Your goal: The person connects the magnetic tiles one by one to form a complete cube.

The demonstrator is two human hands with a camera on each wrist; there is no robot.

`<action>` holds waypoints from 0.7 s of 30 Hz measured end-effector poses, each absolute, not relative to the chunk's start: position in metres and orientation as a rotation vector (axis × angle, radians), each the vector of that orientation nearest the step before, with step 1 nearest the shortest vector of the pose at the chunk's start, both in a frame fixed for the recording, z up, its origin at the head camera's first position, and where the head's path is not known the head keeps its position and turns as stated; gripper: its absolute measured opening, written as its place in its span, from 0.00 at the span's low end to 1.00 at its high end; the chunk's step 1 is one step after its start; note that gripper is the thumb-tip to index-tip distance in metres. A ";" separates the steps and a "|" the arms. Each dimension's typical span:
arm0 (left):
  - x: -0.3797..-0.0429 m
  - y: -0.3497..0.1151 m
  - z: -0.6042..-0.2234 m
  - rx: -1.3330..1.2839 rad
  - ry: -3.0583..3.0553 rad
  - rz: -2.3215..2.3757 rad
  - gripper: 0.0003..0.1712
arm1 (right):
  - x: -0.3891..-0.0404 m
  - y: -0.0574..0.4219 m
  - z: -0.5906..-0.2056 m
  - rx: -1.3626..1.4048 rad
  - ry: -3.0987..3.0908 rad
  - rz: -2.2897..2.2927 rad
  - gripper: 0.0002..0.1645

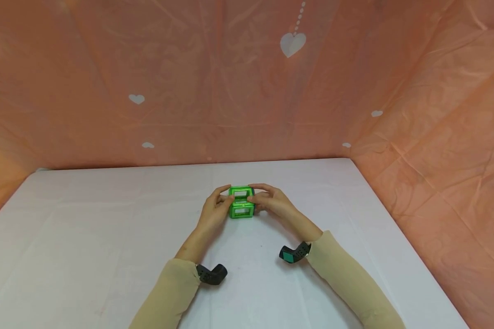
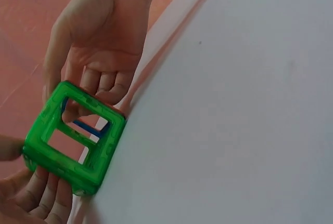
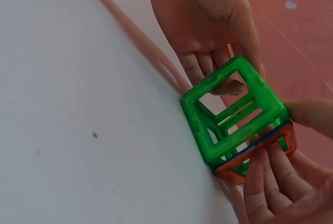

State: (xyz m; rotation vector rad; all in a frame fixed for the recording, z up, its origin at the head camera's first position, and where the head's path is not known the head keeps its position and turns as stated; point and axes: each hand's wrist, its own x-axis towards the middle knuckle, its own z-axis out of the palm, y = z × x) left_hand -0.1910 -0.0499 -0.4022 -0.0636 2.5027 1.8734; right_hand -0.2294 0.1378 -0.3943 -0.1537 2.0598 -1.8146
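Note:
Between the two hands stands a see-through cube of magnetic tiles (image 1: 242, 211), on the white tabletop. Its visible frames are mostly green, with open square middles. A red-orange tile (image 3: 232, 174) lines the side by the right hand, and a blue edge (image 2: 93, 130) shows through the frame in the left wrist view. My left hand (image 1: 212, 211) grips the cube from the left, thumb toward its near upper edge and fingers along the side. From the right, my right hand (image 1: 276, 203) holds it likewise, its fingers against the red-orange side in the right wrist view.
A white cloth covers the table (image 1: 107, 237). Behind it hangs a peach-orange curtain (image 1: 210, 91) with white hearts, and another side of the curtain (image 1: 444, 151) runs along the right edge. Each wrist wears a black band mount (image 1: 214, 274).

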 end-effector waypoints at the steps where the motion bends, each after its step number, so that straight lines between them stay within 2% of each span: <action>1: -0.191 -0.050 -0.403 -0.062 2.499 1.872 0.26 | -0.229 0.139 -0.395 -0.166 2.062 -1.799 0.33; 10: -0.189 -0.053 -0.405 -0.016 2.481 1.920 0.26 | -0.229 0.144 -0.400 -0.292 2.004 -1.816 0.34; 15: -0.189 -0.052 -0.403 -0.033 2.497 1.920 0.26 | -0.230 0.142 -0.401 -0.273 1.979 -1.841 0.35; 21: -0.192 -0.049 -0.400 -0.132 2.488 1.906 0.25 | -0.232 0.135 -0.399 -0.131 2.129 -1.805 0.27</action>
